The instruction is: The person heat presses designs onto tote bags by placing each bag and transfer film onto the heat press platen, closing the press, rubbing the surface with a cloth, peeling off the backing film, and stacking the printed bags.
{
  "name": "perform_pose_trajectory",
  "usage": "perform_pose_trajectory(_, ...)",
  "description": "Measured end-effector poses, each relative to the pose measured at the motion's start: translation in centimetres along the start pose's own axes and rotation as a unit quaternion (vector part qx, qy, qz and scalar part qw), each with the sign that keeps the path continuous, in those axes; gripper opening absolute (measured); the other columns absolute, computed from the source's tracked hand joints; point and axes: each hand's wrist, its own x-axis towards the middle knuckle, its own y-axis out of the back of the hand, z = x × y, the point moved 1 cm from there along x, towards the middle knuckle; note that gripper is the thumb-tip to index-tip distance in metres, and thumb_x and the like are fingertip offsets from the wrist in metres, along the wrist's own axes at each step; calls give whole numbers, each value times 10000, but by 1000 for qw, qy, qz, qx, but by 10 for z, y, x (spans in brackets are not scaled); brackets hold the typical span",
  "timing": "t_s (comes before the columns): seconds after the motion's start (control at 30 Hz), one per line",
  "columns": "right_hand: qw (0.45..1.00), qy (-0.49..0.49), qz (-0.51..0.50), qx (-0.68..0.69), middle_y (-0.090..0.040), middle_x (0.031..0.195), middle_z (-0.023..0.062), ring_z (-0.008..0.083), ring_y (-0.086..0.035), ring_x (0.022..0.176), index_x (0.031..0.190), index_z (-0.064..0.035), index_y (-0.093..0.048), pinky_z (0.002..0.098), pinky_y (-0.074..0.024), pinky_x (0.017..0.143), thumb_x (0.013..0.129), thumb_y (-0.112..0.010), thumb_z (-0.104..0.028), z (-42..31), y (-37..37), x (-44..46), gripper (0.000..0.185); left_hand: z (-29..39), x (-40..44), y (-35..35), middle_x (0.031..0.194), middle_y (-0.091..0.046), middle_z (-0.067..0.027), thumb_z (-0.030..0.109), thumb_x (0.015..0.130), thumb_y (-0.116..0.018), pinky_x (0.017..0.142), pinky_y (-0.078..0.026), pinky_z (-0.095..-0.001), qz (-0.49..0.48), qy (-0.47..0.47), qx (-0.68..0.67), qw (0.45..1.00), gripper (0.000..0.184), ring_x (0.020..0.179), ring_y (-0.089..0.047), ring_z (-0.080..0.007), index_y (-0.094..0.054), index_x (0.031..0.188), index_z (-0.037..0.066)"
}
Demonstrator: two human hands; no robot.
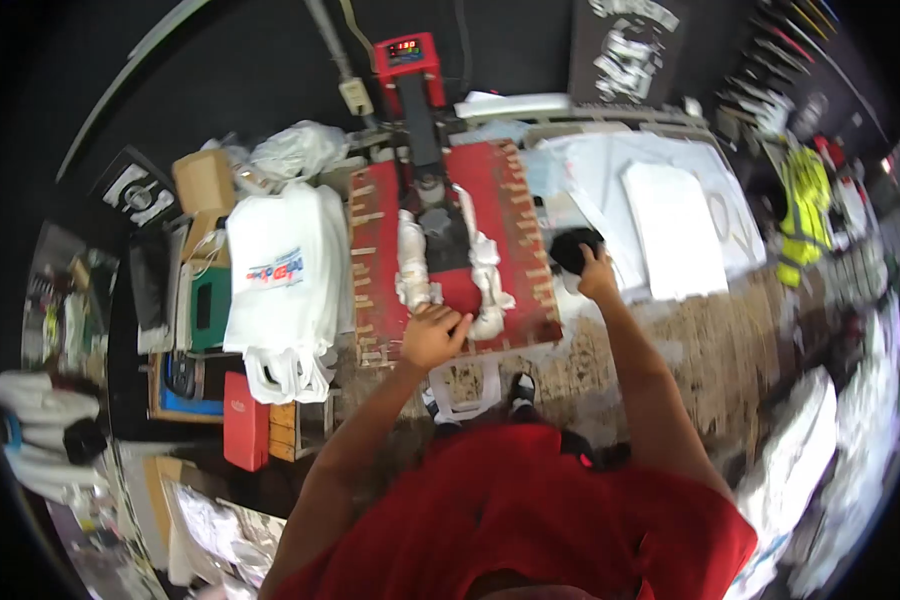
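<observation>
A heat press [368, 270] with a red, worn top plate stands in front of me, its handle [411, 262] wrapped in white material. My left hand [436, 335] is closed around the near left end of that handle, thumb pointing right. My right hand [598, 274] grips a soft-looking black pad [574, 247] just right of the press; its exact kind is not clear. White bag loops [470, 392] hang below the front edge of the press. The red display [404, 47] at the back is lit.
A stack of printed white bags [275, 265] lies left of the press. On the right, a white sheet [580, 160] and a flat white stack [675, 230] cover part of the worn wooden table [710, 335]. A red box [245, 420] sits lower left; a yellow vest [803, 215] hangs far right.
</observation>
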Motion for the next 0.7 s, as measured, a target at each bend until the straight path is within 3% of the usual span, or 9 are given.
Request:
perform_pose_trajectory(0.17, 998, -25, -50, 4, -147, 1637, 256, 478, -316, 1440, 1595, -309, -170, 508, -398, 1146, 544, -975, -284, -8, -15, 50, 1324, -1, -2, 0, 682, -599, -65, 225, 868, -729, 678, -459, -390, -20, -22, 43, 999, 242, 672, -621, -249, -629, 697, 87)
perform_pose_trajectory(0.23, 995, 26, -93, -41, -335, 1552, 291, 476, -425, 1373, 1547, -213, -344, 494, -424, 1111, 640, -916, -393, 20, -66, 77, 1087, -1, -1, 4, 682, -595, -63, 216, 867, -719, 668, -462, -377, -34, -13, 47, 998, 247, 679, -619, -244, -612, 684, 89)
perform_pose_trajectory(0.3, 999, -6, -36, 16, -442, 1459, 281, 496, -458, 1311, 1444, -180, -500, 507, -439, 1083, 781, -804, -281, 4, -46, 50, 737, -1, -3, 5, 679, -592, -60, 211, 868, -714, 667, -463, -372, -25, -10, 53, 998, 247, 676, -617, -241, -608, 681, 90)
perform_pose_trajectory(0.33, 1000, 15, 14, -17, -472, 1404, 347, 478, -510, 1280, 1466, -96, -460, 493, -448, 1076, 765, -796, -415, 15, -66, 52, 840, -1, -4, 5, 678, -591, -59, 210, 867, -710, 670, -466, -372, -22, -16, 55, 998, 245, 676, -616, -240, -606, 680, 89)
perform_pose_trajectory(0.47, 986, -83, 13, 145, -632, 1273, 231, 407, -660, 1075, 1372, -45, -559, 460, -538, 942, 692, -785, -312, 31, -56, 25, 765, -5, -8, 4, 692, -608, -57, 210, 865, -695, 699, -478, -382, -17, -21, 38, 999, 232, 676, -613, -237, -616, 685, 87)
perform_pose_trajectory(0.53, 808, -146, -15, 571, -669, 1207, 157, 314, -683, 1045, 1339, 7, -566, 403, -565, 902, 730, -754, -272, 55, -43, 9, 695, -9, -8, 1, 709, -629, -60, 210, 864, -692, 731, -484, -394, -21, -30, 39, 999, 222, 690, -622, -245, -626, 692, 85)
perform_pose_trajectory(0.57, 807, -156, -1, 570, -669, 1207, 157, 314, -683, 1045, 1339, 7, -566, 403, -565, 902, 730, -754, -272, 53, -22, -9, 695, -8, -9, 1, 711, -634, -62, 213, 865, -689, 741, -482, -394, -9, -13, 28, 999, 223, 700, -629, -247, -630, 694, 83)
perform_pose_trajectory(0.63, 683, -131, -103, 711, -658, 1220, 116, 250, -680, 1045, 1319, 33, -567, 373, -575, 889, 790, -700, -210, 10, 57, -58, 597, -7, -9, 0, 729, -651, -78, 194, 858, -693, 746, -486, -400, -27, 19, -6, 999, 189, 727, -651, -264, -652, 725, 67)
perform_pose_trajectory(0.7, 631, -62, -122, 763, -639, 1274, 128, 272, -645, 1143, 1348, 29, -541, 397, -514, 1014, 832, -627, -119, -18, 101, -84, 543, -4, -4, 4, 751, -665, -84, 186, 858, -705, 735, -494, -385, -33, 48, -60, 996, 171, 727, -656, -262, -666, 752, 57)
